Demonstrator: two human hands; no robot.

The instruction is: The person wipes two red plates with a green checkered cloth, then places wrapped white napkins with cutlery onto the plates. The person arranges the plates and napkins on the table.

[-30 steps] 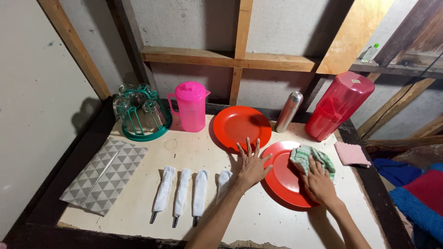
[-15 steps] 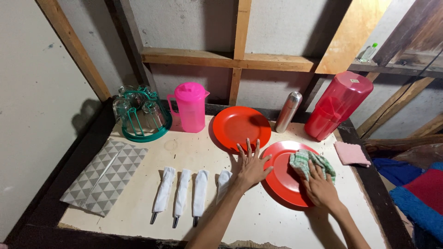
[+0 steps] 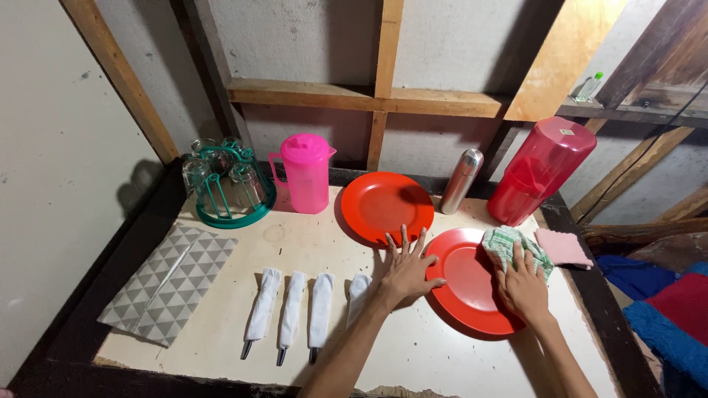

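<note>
Left hand (image 3: pixel 408 270), fingers spread, steadies the near red plate (image 3: pixel 466 295); right hand (image 3: pixel 522 284) presses a green checked cloth (image 3: pixel 509 247) flat, best wiped rimward.

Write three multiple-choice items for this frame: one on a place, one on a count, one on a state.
1. Where does the green checked cloth lie?
A. on the near red plate
B. in the glass rack
C. on the grey patterned mat

2. How many red plates are on the table?
A. one
B. two
C. four

3. How is the left hand?
A. clenched round the pink jug
B. flat with fingers spread, at the near plate's left rim
C. raised off the table

Answers: 
1 A, the right hand presses the cloth onto that plate. 
2 B, the near plate and the far red plate behind it. 
3 B, the palm lies down, fingers fanned.
</note>
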